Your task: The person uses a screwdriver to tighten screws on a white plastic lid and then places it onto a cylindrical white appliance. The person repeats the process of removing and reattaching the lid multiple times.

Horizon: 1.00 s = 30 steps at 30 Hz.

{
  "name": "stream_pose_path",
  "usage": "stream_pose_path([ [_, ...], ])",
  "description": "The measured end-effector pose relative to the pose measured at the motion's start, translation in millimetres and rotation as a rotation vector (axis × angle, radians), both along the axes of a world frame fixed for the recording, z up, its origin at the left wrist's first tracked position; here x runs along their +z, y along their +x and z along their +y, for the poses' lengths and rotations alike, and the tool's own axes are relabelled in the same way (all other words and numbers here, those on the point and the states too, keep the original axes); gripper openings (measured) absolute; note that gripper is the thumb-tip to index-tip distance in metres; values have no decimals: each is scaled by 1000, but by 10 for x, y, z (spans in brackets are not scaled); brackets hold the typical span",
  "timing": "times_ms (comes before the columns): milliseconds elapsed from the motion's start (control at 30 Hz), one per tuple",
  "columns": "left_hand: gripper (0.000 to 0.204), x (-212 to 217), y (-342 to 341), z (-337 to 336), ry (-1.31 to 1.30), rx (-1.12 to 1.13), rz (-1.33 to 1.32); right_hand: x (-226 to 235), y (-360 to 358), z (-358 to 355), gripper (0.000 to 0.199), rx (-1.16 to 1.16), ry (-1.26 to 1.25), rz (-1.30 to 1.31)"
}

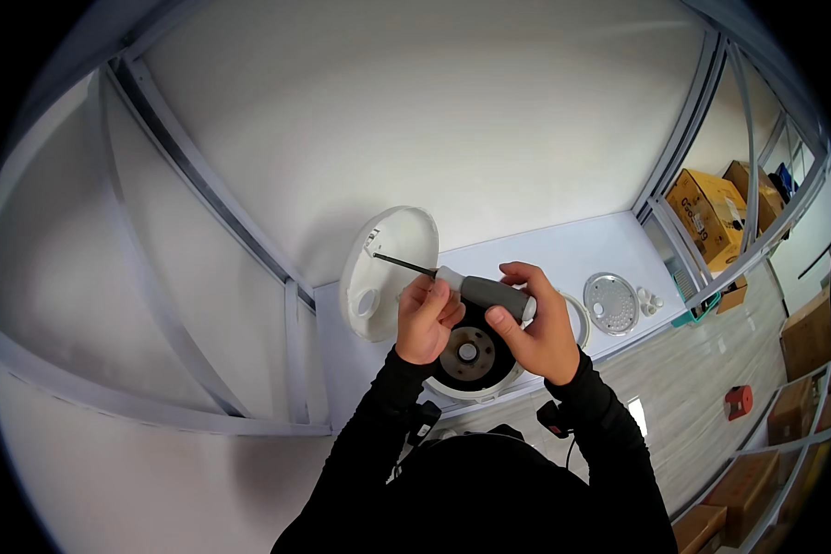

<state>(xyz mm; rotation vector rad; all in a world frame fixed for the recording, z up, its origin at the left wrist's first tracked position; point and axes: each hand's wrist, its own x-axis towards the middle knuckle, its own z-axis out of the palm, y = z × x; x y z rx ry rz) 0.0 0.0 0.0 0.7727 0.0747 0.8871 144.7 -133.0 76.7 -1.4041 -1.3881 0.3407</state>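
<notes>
Grey covers most of the handle of the screwdriver point(483, 293), which is up in front of the person, above the worktop point(499, 247). The right grip point(547, 332) is clamped on the back end of it, thumb on the near side and fingers on the far side. The left grip point(419, 329) has its thumb and fingers bunched at the front of the handle, but I cannot tell if they squeeze it. The thin dark shaft points left and a bit up, across the white cover point(408, 235), which stands tilted on its edge. I cannot tell if the tip touches it.

Below the hands sits a round part point(475, 397) with a white rim, a black inside and a metal disc point(460, 362) in the middle. Just beside the right grip, a white ring point(579, 321) peeks out. Next comes a silver plate point(611, 303) full of holes, then some little white bits point(650, 302). Farther right, a yellow box point(706, 220) stands near a teal basket point(702, 310), and a red thing point(738, 403) is on the floor point(688, 388).
</notes>
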Motion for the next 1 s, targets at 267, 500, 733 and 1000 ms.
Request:
stream_pose_path([
  [267,35,113,-72,-21,83,-8,28,-50,16,62,51,134,224,-208],
  [500,36,67,7,-47,94,82,122,-12,-117,-23,44,61,116,79],
  [733,32,239,10,-145,3,75,123,-35,-64,-53,34,15,-58,54],
  [1000,30,73,-30,-74,81,69,136,-96,-58,29,43,3,269,-89],
])
